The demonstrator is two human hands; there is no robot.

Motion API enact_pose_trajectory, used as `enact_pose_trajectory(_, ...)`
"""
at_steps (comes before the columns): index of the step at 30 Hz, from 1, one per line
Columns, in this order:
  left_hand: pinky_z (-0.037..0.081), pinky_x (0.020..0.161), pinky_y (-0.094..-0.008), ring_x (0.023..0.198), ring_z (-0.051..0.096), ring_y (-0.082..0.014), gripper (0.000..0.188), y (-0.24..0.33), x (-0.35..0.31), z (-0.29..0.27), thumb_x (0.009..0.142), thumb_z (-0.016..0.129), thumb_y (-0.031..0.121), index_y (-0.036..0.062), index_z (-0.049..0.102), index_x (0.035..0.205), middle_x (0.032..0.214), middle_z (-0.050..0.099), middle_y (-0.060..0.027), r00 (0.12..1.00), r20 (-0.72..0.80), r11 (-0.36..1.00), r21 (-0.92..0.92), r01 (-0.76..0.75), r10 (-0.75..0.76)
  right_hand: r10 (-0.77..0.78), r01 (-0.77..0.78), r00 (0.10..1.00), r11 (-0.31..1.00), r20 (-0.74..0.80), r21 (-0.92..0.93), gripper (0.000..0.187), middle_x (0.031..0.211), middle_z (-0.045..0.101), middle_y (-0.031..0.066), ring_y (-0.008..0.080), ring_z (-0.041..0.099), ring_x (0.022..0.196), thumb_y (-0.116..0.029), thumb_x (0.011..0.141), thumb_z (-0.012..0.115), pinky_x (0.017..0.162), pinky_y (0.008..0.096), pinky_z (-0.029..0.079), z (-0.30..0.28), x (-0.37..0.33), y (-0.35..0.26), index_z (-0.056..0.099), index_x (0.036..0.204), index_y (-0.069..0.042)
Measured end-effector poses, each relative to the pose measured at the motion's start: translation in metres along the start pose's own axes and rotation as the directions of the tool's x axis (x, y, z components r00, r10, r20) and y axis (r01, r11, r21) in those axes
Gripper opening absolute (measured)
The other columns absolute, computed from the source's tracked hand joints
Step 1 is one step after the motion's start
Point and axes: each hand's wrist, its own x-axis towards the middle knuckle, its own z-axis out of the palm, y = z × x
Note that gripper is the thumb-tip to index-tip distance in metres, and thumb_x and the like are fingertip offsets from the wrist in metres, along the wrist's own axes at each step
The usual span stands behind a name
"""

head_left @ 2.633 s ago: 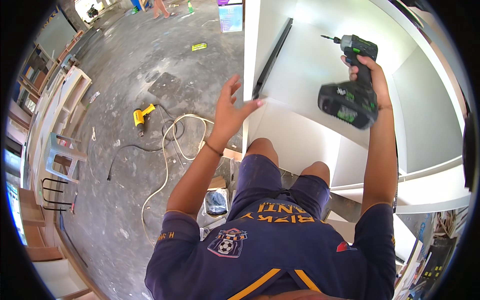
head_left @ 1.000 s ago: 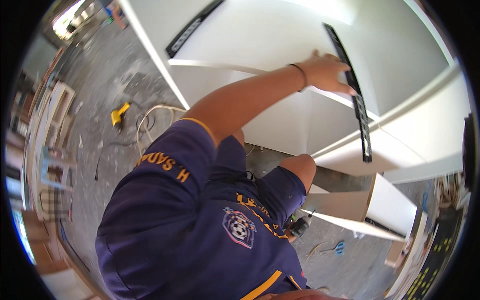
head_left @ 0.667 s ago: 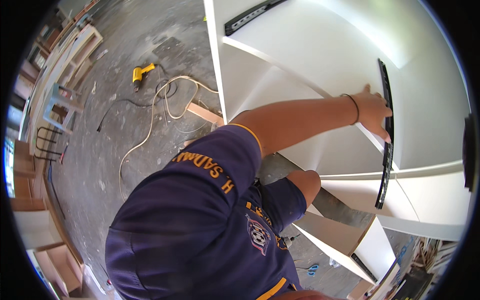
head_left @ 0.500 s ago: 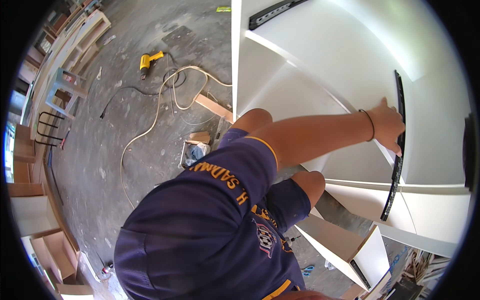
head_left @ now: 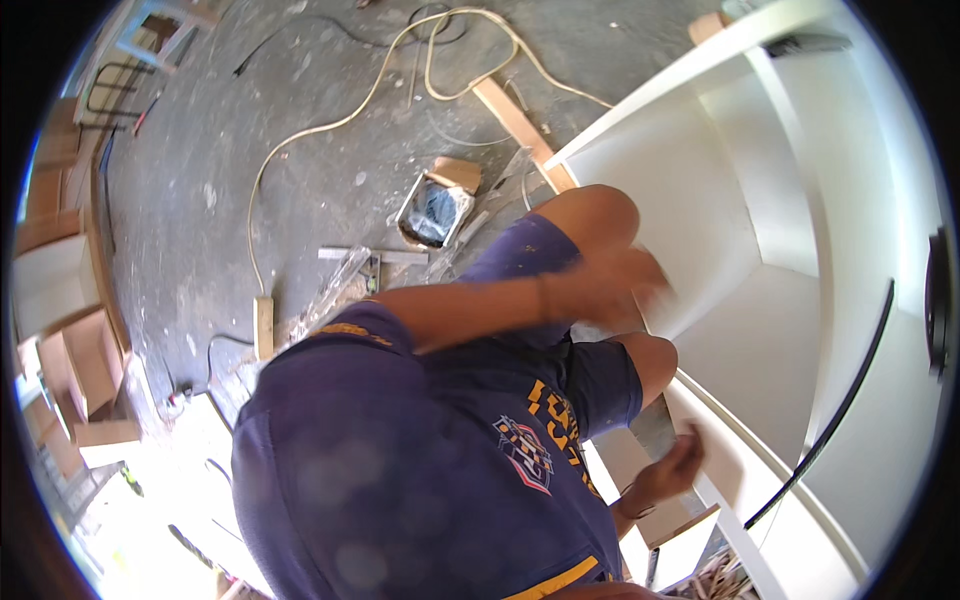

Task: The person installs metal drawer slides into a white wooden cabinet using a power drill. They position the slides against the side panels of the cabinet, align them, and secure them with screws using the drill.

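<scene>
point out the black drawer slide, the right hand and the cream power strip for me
Black drawer slide (head_left: 843,411): head view, middle of its length.
Right hand (head_left: 673,470): head view, middle of the hand.
Cream power strip (head_left: 263,328): head view, middle of its upper face.

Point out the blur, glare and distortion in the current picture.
Head view: left grip heavily smeared, right grip less so; head view: white glare swallows detail at lower left; head view: the black rail at right looks bowed, likely from the fisheye lens.
</scene>
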Motion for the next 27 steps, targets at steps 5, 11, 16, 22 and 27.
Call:
enact_pose_trajectory(5,0.051,0.076,-0.0426,0.087,0.064,-0.036,0.02,-0.138,-0.131,-0.118,0.086,0.055,0.015,0.0078,0.064,0.102,0.091,0.067,-0.017,0.556,-0.486,0.514,0.231,0.826,-0.675,-0.702,0.7,0.471,0.666,-0.534,-0.259,0.026,0.11,0.063,0.0179,0.0298,0.059,0.109,-0.016,0.094,0.057,0.097,0.043,0.046,0.011,0.115,-0.078,0.059,0.112,0.003)
enact_pose_trajectory(11,0.051,0.082,-0.0454,0.093,0.063,-0.0374,0.021,-0.19,-0.254,-0.157,0.083,0.05,0.013,0.0053,0.067,0.092,0.098,0.065,-0.0202,0.305,-0.285,0.045,0.659,0.751,-0.909,-0.619,0.411,0.689,0.763,-0.377,-0.499,0.038,0.116,0.063,0.0139,0.0279,0.058,0.111,-0.028,0.089,0.064,0.094,0.0412,0.046,0.028,0.167,-0.087,0.059,0.117,-0.003)
enact_pose_trajectory(16,0.051,0.088,-0.0415,0.11,0.06,-0.0292,0.025,-0.188,-0.254,-0.15,0.089,0.048,0.013,0.0084,0.071,0.097,0.116,0.059,-0.0132,0.169,-0.251,-0.125,0.834,0.537,-0.953,-0.68,0.584,0.654,0.733,-0.333,-0.349,0.044,0.117,0.061,0.015,0.0302,0.057,0.11,-0.022,0.083,0.069,0.094,0.0416,0.043,0.034,0.172,-0.09,0.058,0.12,0.001)
enact_pose_trajectory(22,0.048,0.088,-0.0432,0.108,0.058,-0.0281,0.023,-0.192,-0.25,-0.143,0.09,0.048,0.019,0.0142,0.069,0.096,0.111,0.064,-0.0075,0.196,-0.131,-0.051,0.929,0.368,-0.972,-0.685,0.481,0.64,0.71,-0.348,-0.514,0.05,0.123,0.058,0.0115,0.0285,0.05,0.116,-0.023,0.079,0.069,0.099,0.0433,0.029,0.038,0.171,-0.085,0.055,0.123,-0.003)
enact_pose_trajectory(27,0.054,0.079,-0.042,0.101,0.065,-0.029,0.022,-0.21,-0.261,-0.146,0.09,0.05,0.016,0.0119,0.071,0.095,0.104,0.068,-0.0103,0.14,-0.129,-0.066,0.92,0.387,-0.982,-0.671,0.498,0.66,0.728,-0.338,-0.471,0.052,0.124,0.057,0.0119,0.0288,0.048,0.118,-0.023,0.075,0.068,0.099,0.0445,0.025,0.034,0.17,-0.09,0.056,0.122,-0.005)
